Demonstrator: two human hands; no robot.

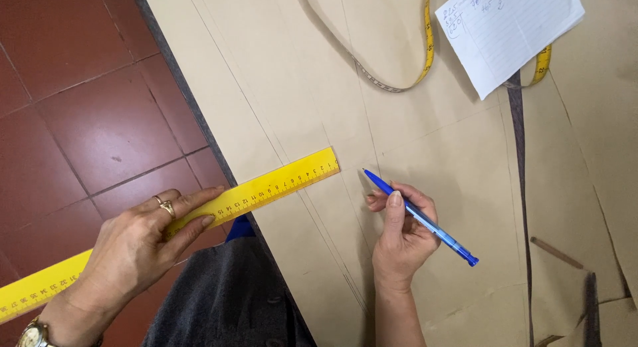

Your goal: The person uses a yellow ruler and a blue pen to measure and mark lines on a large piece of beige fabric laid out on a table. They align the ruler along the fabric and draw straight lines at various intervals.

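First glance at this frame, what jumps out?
The long yellow ruler runs diagonally from lower left, off the table edge, onto the brown pattern paper, with the left hand gripping it. At centre, the right hand holds a blue pen with its tip near the ruler's end. A yellow measuring tape loops under a white note sheet at the top.

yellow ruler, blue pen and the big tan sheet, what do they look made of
Yellow ruler: probably plastic or painted metal, smooth, stiff and straight with printed marks; which one is unclear.
Blue pen: plastic, with a partly see-through barrel.
Tan sheet: matte brown paper, flat, taking thin drawn lines.
The left hand holds the ruler, the right hand the pen.
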